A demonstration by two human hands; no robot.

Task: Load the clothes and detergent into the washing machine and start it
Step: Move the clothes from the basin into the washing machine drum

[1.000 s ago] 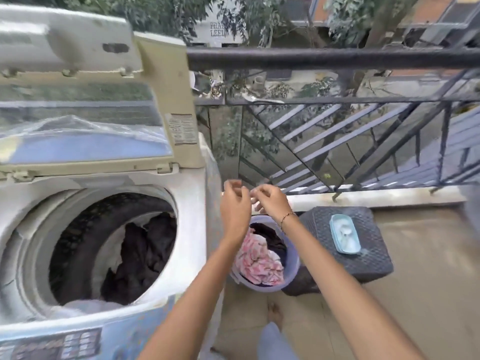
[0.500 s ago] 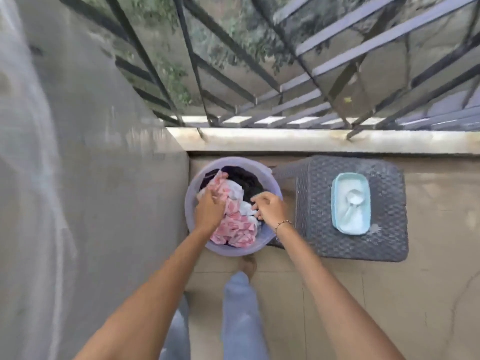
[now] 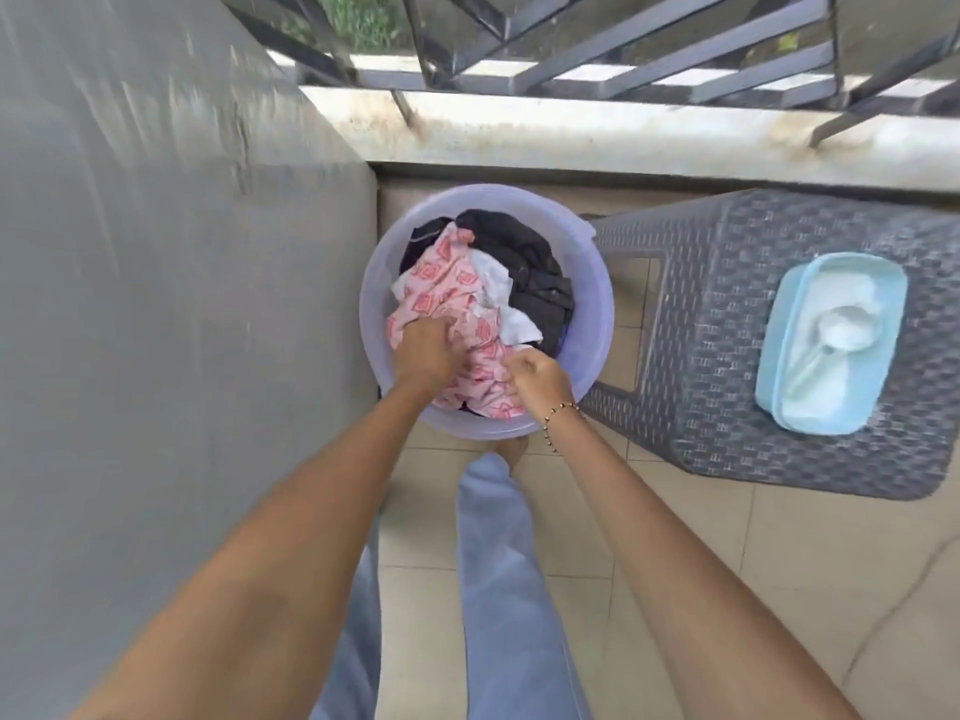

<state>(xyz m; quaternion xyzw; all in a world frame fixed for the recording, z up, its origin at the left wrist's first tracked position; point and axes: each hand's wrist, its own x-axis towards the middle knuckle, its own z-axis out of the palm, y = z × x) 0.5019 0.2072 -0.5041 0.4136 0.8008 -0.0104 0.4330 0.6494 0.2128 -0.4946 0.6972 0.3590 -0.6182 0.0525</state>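
Observation:
A lilac plastic tub stands on the floor beside the washing machine's grey side. In it lie a pink-and-white patterned cloth and dark clothes. My left hand grips the pink cloth at the tub's near left. My right hand pinches the same cloth at its near edge. A light blue detergent box with white powder and a white scoop sits open on a grey woven stool to the right.
A white ledge and a dark metal railing close the balcony behind the tub. The tiled floor stretches to the right of my legs. The machine's drum is out of view.
My view dropped from the open machine to the tub. Both hands went down from chest height into the tub and took hold of the pink cloth.

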